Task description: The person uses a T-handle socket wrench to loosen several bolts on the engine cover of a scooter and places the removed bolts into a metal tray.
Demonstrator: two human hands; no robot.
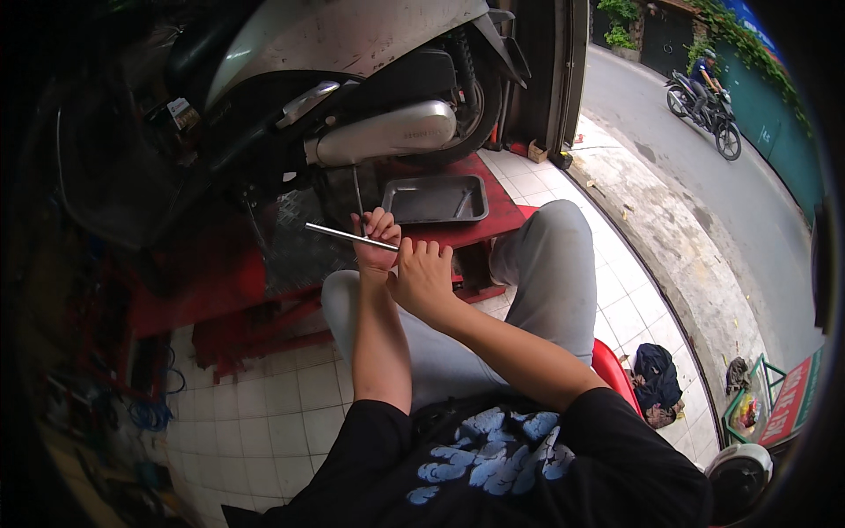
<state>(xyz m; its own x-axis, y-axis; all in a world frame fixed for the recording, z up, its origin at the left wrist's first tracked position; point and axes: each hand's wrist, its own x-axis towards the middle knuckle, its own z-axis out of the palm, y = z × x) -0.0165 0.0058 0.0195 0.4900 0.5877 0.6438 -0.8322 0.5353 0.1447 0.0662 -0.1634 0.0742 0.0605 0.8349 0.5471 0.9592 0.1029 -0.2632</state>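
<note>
A metal T-handle wrench (356,192) rises toward the underside of the scooter's silver engine cover (383,134), with a long chrome crossbar (339,232). My left hand (377,246) is around the junction of shaft and bar, palm up, fingers curled. My right hand (424,277) is closed on the bar's right end, beside the left. Just beyond my hands a grey metal tray (396,218) rests on the red lift (494,231), holding a small tool (464,201). Where the wrench meets the scooter is too small to tell.
My knees flank the lift, and a red stool (613,377) is under me. A dark cloth bundle (656,377) lies on the tiles at right. Beyond the doorway a rider (703,79) on a motorbike is on the street. Blue hose (154,414) lies at left.
</note>
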